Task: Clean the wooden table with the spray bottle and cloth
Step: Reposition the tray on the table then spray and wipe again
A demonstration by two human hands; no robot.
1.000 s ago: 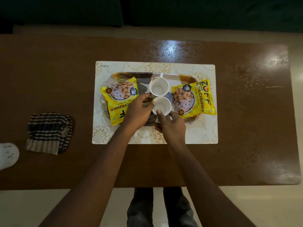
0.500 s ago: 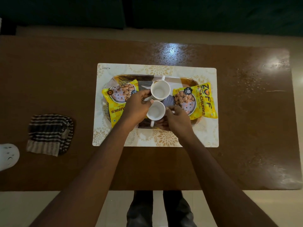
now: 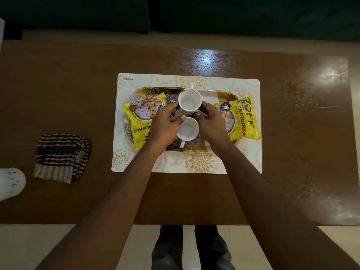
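Note:
A brown wooden table [image 3: 58,90] fills the view, with wet shine and droplets at its far middle and right. A folded striped cloth [image 3: 61,157] lies on it at the left. In the middle, a tray [image 3: 224,94] on a cream floral placemat [image 3: 194,164] carries two white cups. My left hand [image 3: 165,123] and right hand [image 3: 212,121] curl round the far cup [image 3: 190,102] from either side. My left thumb lies at the rim of the near cup [image 3: 188,131], whose handle points toward me. No spray bottle is recognisable.
Two yellow soya chunk packets, the left packet [image 3: 140,121] and the right packet [image 3: 245,117], lie on the tray's ends. A white rounded object with small holes [image 3: 9,182] sits at the left edge. Pale floor and my legs [image 3: 191,250] show below the table's near edge.
Both hands left the near cup and moved up to the sides of the far cup. The near cup now sits with its handle toward me.

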